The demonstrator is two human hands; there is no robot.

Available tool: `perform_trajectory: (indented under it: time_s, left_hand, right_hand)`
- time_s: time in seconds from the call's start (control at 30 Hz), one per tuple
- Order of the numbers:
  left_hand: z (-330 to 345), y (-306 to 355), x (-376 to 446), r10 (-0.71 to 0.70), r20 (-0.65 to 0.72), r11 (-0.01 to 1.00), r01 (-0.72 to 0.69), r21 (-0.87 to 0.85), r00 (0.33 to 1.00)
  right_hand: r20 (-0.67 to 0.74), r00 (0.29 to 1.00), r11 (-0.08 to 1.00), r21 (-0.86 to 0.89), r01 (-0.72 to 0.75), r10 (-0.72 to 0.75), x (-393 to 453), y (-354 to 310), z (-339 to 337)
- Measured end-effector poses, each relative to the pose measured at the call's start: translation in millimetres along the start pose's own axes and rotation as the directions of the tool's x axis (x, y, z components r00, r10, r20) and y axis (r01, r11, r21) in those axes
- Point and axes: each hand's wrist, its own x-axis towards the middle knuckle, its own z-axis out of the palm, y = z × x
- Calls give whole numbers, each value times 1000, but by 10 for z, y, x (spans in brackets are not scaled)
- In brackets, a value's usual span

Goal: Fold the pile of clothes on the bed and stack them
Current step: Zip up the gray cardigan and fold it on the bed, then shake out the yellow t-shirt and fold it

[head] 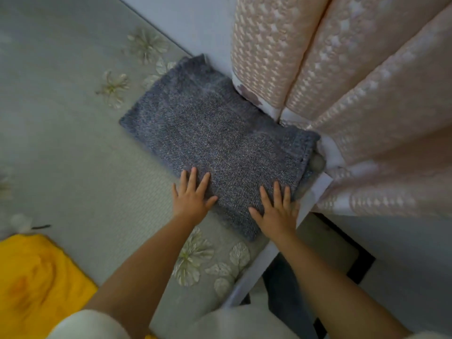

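Observation:
A folded grey-blue knitted garment (215, 133) lies flat near the corner of the bed (73, 133), which has a pale grey cover with flower prints. My left hand (192, 194) presses flat on the garment's near left edge, fingers spread and straight. On the near right corner of the garment rests my right hand (276, 209), palm down with its fingers straight as well. A yellow cloth (31, 277) lies at the bottom left of the bed.
A pink patterned curtain (354, 94) hangs at the right, close against the bed's corner. The bed's white edge (264, 260) runs diagonally under my right wrist, with dark floor beyond it. A small white object sits at the left edge.

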Motion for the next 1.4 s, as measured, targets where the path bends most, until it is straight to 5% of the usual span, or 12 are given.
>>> perform_trajectory:
  time_s: [0.17, 0.33, 0.5, 0.77, 0.9, 1.03, 1.13, 1.27, 1.4]
  left_hand:
    - [-37, -49, -650, -242, -81, 964, 230, -133, 967]
    - [74, -182, -1709, -554, -120, 809, 499, -312, 824]
    - [511, -382, -2962, -807, -156, 558, 651, -514, 569]
    - [1454, -470, -4904, -971, 71, 119, 721, -683, 227]
    - [1952, -574, -5707, -983, 156, -47, 698, -714, 94]
    - [2309, -891, -6402, -995, 98, -85, 725, -683, -23]
    - [2503, -1170, -6686, -996, 89, -70, 725, -685, -13]
    - [2553, -1684, -6659, -997, 1, 61, 745, -664, 82]
    - [2431, -2231, -6321, -964, 21, 194, 760, -620, 263]
  right_hand:
    - [-49, 980, 977, -105, 186, -192, -208, -21, -216]
    - [-8, 881, 854, -251, 455, -472, -539, -483, -394]
    - [58, 649, 585, -380, 717, -758, -1133, -1228, -254]
    - [278, 221, 104, -382, 918, -935, -2523, -2178, 711]
    - [297, 154, 16, -422, 906, -942, -3180, -2496, 1397]
    - [275, 194, 59, -432, 900, -942, -3773, -2724, 1857]
    - [233, 251, 112, -483, 868, -939, -3887, -2881, 2131]
    - [190, 380, 242, -505, 828, -905, -3796, -3042, 2267]
    - [119, 513, 389, -514, 764, -850, -3468, -3238, 2266]
